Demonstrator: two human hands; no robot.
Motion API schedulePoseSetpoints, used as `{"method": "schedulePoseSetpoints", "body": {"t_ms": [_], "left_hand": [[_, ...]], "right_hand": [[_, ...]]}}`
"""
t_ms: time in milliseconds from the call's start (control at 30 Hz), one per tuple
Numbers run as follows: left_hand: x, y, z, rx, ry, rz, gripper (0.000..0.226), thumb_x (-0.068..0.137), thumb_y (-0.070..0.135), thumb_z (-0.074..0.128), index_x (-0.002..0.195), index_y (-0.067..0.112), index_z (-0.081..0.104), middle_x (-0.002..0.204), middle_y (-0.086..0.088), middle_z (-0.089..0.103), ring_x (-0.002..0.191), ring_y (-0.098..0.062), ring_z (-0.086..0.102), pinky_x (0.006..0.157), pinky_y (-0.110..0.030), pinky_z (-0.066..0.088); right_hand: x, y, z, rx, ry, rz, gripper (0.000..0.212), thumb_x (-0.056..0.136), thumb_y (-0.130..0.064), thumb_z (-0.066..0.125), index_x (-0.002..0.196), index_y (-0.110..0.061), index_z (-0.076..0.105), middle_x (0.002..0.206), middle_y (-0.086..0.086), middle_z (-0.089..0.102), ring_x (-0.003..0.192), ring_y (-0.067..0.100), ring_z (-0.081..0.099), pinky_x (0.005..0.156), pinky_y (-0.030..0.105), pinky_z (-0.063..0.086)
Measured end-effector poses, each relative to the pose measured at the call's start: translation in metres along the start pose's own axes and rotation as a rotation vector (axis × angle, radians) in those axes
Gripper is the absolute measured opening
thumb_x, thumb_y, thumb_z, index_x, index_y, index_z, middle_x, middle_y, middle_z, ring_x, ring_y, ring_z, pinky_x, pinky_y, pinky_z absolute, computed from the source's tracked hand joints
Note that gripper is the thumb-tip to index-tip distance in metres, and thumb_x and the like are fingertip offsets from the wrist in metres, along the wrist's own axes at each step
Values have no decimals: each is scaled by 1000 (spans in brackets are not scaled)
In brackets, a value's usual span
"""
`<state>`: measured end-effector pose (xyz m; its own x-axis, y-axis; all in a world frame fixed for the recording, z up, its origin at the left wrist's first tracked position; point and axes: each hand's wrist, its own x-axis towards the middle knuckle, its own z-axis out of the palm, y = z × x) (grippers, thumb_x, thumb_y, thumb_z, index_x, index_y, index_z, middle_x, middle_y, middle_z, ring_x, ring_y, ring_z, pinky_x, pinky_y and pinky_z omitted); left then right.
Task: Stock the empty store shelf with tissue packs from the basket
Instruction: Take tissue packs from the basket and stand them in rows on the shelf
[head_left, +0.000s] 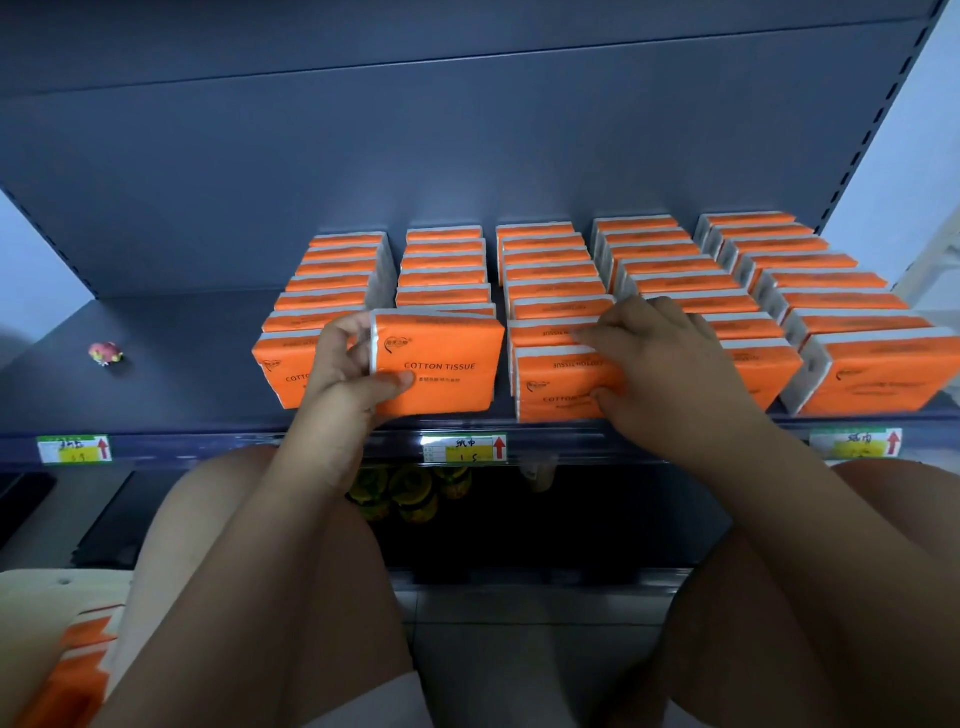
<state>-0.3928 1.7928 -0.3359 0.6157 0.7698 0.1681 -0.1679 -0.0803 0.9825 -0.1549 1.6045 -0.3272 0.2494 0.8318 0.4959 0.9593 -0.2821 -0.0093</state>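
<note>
Orange tissue pack (447, 364) sits at the front of the second row on the shelf (182, 364), its left end gripped by the left hand (353, 374). The right hand (660, 358) pinches the front pack (561, 389) of the next row. Both packs stand right at the shelf's front lip, so a hasty release or sideways nudge could tip one off the edge.

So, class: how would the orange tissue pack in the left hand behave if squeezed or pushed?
Probably soft: the tissue pack seems to dent under the thumb of the left hand. Likely light, since that hand alone pinches it by one end. Its smooth film may slide; flat sides should not roll.
</note>
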Motion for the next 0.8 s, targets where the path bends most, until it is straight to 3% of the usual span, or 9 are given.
{"method": "schedulePoseSetpoints", "body": {"t_ms": [133, 333, 500, 633, 733, 800], "left_hand": [[2, -2, 1, -64, 43, -4, 57, 80, -14, 64, 119, 23, 43, 101, 5, 77, 101, -16, 72, 85, -45, 60], [-5, -1, 3, -9, -19, -17, 47, 93, -16, 55, 120, 21, 43, 96, 3, 75, 95, -18, 71, 70, -32, 58], [-9, 1, 2, 111, 52, 107, 43, 93, -12, 64, 120, 17, 47, 96, -2, 77, 95, -18, 72, 78, -33, 58], [-9, -7, -3, 454, 139, 216, 31, 90, 6, 78, 107, 21, 57, 102, -5, 71, 103, -18, 66, 90, -47, 56], [-7, -15, -8, 612, 191, 238, 30, 87, 17, 80, 107, 24, 60, 100, -1, 67, 99, -18, 64, 86, -48, 56], [-6, -16, -8, 672, 208, 252, 33, 85, 17, 81, 106, 29, 59, 100, 1, 66, 97, -18, 64, 84, -47, 57]], "right_hand": [[2, -5, -2, 145, 77, -44, 53, 85, -26, 75, 136, -18, 65, 129, 5, 65, 120, 31, 56, 102, 51, 47], [5, -49, -1, 725, 58, 59, 49, 93, -27, 75, 141, -26, 63, 119, -14, 69, 122, 9, 57, 108, 31, 43], [16, -62, 6, 734, 100, 133, 52, 90, -23, 79, 140, -23, 64, 116, -12, 69, 119, 7, 55, 104, 19, 38], [23, -65, 17, 648, 162, 68, 42, 87, -17, 81, 129, -17, 72, 105, -7, 71, 111, 19, 59, 100, 33, 42], [26, -65, 26, 526, 181, 34, 40, 84, -16, 83, 123, -16, 75, 100, -4, 72, 106, 23, 60, 94, 29, 40], [27, -68, 32, 455, 189, 3, 42, 80, -15, 85, 121, -13, 76, 99, 0, 72, 104, 27, 60, 92, 36, 46]]}}
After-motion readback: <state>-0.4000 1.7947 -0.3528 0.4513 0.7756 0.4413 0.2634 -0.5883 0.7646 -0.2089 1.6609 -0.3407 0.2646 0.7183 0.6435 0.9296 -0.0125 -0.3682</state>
